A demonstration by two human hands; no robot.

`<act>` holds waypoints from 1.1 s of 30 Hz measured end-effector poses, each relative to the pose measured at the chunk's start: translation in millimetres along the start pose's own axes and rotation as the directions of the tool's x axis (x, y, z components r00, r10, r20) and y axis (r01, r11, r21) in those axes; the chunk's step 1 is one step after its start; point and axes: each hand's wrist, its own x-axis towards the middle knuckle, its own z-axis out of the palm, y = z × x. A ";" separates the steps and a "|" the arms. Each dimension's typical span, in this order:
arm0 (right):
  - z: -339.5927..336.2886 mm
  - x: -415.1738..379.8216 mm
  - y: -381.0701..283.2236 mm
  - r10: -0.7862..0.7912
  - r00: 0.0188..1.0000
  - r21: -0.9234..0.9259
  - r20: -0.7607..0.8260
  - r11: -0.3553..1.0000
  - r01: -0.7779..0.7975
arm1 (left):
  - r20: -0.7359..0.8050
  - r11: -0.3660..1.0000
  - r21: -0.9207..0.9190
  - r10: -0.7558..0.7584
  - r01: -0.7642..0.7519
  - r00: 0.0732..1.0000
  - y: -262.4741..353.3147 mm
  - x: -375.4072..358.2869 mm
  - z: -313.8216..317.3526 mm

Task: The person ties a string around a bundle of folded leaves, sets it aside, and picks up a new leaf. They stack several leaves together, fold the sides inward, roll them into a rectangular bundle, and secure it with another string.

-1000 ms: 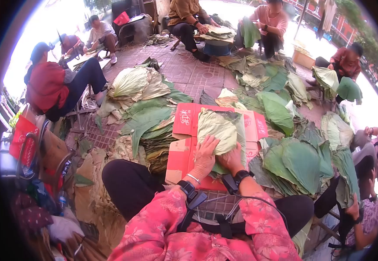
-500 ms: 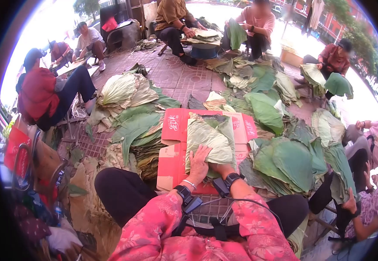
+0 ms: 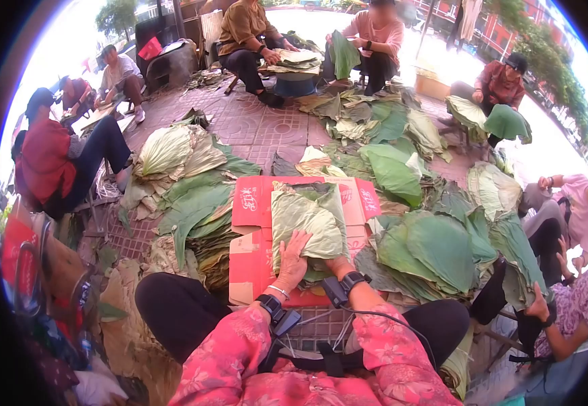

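In front of me a folded bundle of dried lotus leaves (image 3: 311,220) lies on a flattened red cardboard box (image 3: 250,211), a paler leaf on top of darker green ones. My left hand (image 3: 292,258) rests flat on the bundle's near left part, fingers stretched out. At the near right edge, my right hand (image 3: 338,266) holds the leaves, with its fingertips partly hidden by them. Both wrists wear dark strapped devices, and a cable runs from the right one.
Stacked lotus leaves lie left (image 3: 196,183) and right (image 3: 436,247) of the box. Several people sit around on low seats handling leaves; a person's hand (image 3: 536,304) holds a leaf close on my right. A red bag (image 3: 18,247) and a metal-framed chair stand at left.
The whole view has shifted slightly, so the scene sits further left. My right hand shows a little more at the bundle's near edge; my left hand stays flat on top.
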 end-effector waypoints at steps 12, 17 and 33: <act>-117.3 51.7 -20.0 0.685 0.676 0.937 0.272 -0.028 -0.348 | 0.113 0.951 0.294 0.068 -0.099 0.991 14.9 -7.6 -5.0; -120.5 55.8 -36.3 0.192 0.971 0.171 -0.141 0.971 -0.167 | 0.127 0.925 0.359 0.085 -0.126 0.988 6.8 -7.4 3.5; -137.3 63.0 -99.0 0.290 0.861 0.103 0.418 0.927 -0.361 | 0.297 0.994 -0.051 -0.073 0.093 0.952 -35.0 10.8 -8.6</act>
